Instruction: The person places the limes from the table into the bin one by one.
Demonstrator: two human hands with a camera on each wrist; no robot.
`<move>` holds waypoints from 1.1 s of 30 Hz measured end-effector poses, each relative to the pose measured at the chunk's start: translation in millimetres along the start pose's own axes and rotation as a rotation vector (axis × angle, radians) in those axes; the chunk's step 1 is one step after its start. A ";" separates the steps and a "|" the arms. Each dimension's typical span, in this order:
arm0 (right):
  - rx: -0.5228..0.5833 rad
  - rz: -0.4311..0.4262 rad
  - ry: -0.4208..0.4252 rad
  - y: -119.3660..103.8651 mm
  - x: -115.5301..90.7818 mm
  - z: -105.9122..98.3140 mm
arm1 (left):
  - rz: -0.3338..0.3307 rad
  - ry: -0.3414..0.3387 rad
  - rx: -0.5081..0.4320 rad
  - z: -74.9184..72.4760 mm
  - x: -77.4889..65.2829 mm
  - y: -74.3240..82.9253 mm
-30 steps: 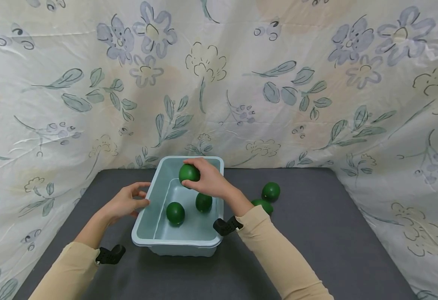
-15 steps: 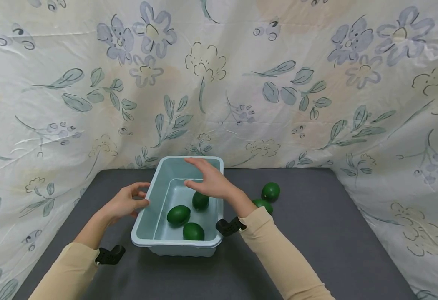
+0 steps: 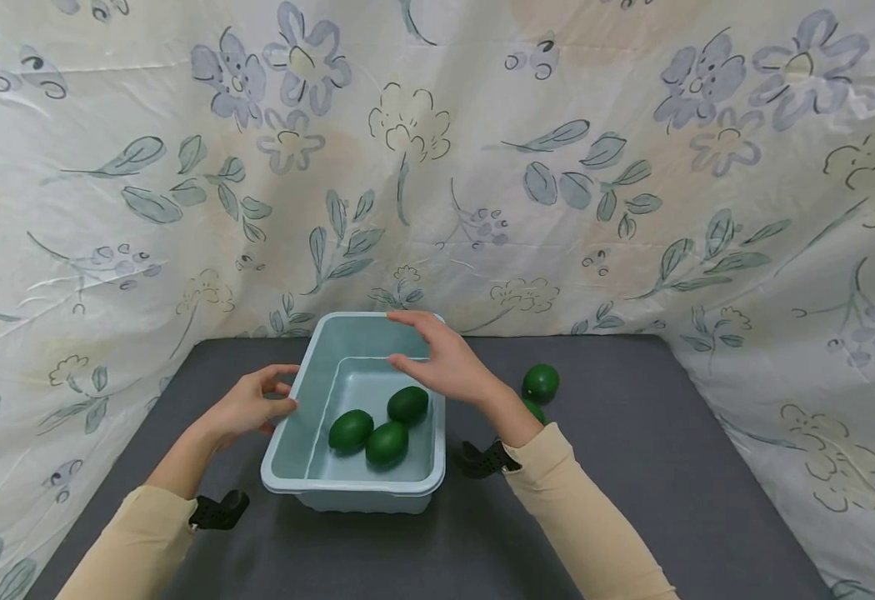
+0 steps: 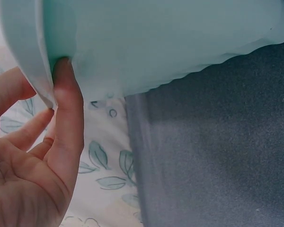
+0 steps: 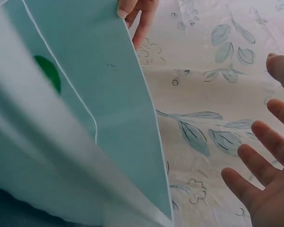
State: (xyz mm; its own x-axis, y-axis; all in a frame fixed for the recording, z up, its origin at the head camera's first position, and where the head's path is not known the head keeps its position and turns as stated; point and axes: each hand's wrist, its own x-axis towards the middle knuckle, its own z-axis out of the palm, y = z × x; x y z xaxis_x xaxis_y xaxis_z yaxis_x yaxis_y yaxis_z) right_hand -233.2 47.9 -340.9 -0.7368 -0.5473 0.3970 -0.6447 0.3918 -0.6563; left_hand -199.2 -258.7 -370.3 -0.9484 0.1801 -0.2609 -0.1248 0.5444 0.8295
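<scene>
- Tub (image 3: pixel 351 486), lower centre of the frame, with three green fruits (image 3: pixel 387 444) clustered inside; an uneven pull on the rim (image 4: pixel 26 47) could tip it and roll them;
- left hand (image 3: pixel 253 406), left of centre, thumb and fingers pinching that rim;
- right hand (image 3: pixel 448 360), above the tub's upper right, fingers spread, holding nothing;
- two more fruits (image 3: pixel 541 382) right of centre on the table (image 3: pixel 670 467), one partly hidden; a forearm brush might scatter them.

Can see a flat, dark grey table (image 3: pixel 677 483), bearing a pale blue tub (image 3: pixel 366 500) left of centre. Also carries two green fruits (image 3: pixel 541 382) right of the tub, close together, with one partly hidden.
</scene>
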 end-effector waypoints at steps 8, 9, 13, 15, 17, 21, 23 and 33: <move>-0.002 -0.065 0.078 4.7 -21.5 -14.3 | 0.005 -0.004 0.002 -0.6 1.1 -1.7; -0.003 -0.075 0.088 6.3 -24.4 -16.0 | 0.004 0.001 0.000 -0.4 1.3 -1.6; -0.017 -0.097 0.121 15.7 -36.2 -21.9 | 0.001 0.006 0.002 0.5 1.3 -0.8; -0.016 -0.101 0.131 20.8 -42.2 -24.7 | 0.003 0.006 0.002 0.6 1.5 -0.6; -0.007 -0.095 0.135 25.4 -48.1 -27.4 | 0.008 -0.001 0.002 0.5 1.1 -0.3; 0.015 -0.054 0.134 32.7 -60.1 -32.1 | 0.014 -0.003 0.001 0.2 0.2 0.1; 0.018 -0.025 0.126 26.0 -66.6 -36.5 | 0.013 -0.004 0.001 0.1 0.0 0.5; -0.023 0.023 0.134 59.2 -98.7 -35.5 | 0.011 -0.002 0.006 0.1 0.1 -0.4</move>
State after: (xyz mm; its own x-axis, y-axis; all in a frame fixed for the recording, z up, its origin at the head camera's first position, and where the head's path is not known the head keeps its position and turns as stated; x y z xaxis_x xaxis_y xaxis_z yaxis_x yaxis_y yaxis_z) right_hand -205.9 151.4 -396.1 -0.7707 -0.4354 0.4652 -0.6311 0.4204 -0.6519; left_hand -199.2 -258.8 -370.8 -0.9493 0.1873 -0.2525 -0.1125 0.5475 0.8292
